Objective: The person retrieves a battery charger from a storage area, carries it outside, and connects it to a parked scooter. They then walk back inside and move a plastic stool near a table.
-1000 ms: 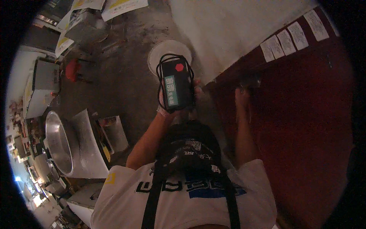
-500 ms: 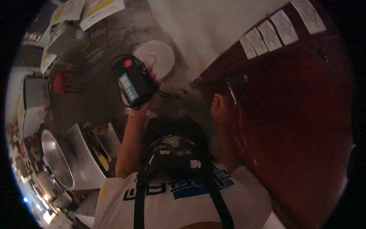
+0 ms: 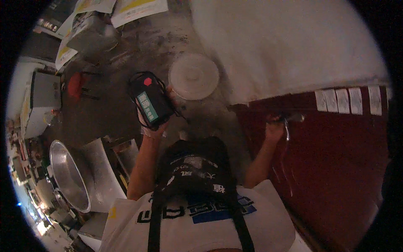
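My left hand (image 3: pixel 157 130) is closed round a black charger (image 3: pixel 161 101), a box with a green label and a red hexagon on its top face. Its thin black cord (image 3: pixel 133 98) loops along the side and end of the box. My right hand (image 3: pixel 275 129) reaches out to a dark red door (image 3: pixel 336 155), its fingers wrapped round the door handle (image 3: pixel 287 118). A shiny keyhole plate or key hangs by that handle; the dim light hides which.
A round whitish lid (image 3: pixel 194 77) lies ahead on the dark floor. Left stand a red stool (image 3: pixel 76 87), a large metal basin (image 3: pixel 69 176) and a white cabinet (image 3: pixel 42 105). A pale wall (image 3: pixel 285 46) meets the door, which bears several paper sheets (image 3: pixel 343 101).
My right hand has moved right and forward onto the door handle. The view has turned, so the door now lies lower right. The charger stays in my left hand.
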### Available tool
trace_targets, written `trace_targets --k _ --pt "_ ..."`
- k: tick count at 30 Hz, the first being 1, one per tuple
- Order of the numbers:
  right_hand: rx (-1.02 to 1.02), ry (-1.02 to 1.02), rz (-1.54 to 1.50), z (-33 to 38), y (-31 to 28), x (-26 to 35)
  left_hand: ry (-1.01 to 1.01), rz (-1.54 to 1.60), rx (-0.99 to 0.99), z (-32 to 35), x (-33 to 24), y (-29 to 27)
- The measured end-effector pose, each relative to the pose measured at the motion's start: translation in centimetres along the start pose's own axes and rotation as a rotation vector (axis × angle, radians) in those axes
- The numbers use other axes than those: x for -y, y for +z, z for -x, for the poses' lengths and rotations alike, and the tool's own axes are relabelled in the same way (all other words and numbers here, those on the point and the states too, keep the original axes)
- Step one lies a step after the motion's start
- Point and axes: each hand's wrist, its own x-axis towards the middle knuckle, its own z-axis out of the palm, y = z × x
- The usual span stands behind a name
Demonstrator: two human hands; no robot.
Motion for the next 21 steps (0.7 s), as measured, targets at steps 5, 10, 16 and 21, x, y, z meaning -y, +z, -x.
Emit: trace_targets --k 5,10,16,21 --pt "-0.02 -0.104 0.15 -0.4 2.1 0.9 0.049 -0.08 0.054 0.3 -4.1 -2.0" --pt "-0.56 -0.14 0.768 2.6 2.3 -2.5 0.156 -0.129 -0.233 -0.3 -5.7 -5.4" --pt "-0.753 -0.077 1.057 -0.6 3.5 -4.8 0.172 0.014 -0.175 -2.6 -6.6 -2.7" --pt "-0.812 -0.069 1.276 -5.6 6.0 -6.2 0.289 -0.097 -0.069 -3.5 -10.1 -1.7"
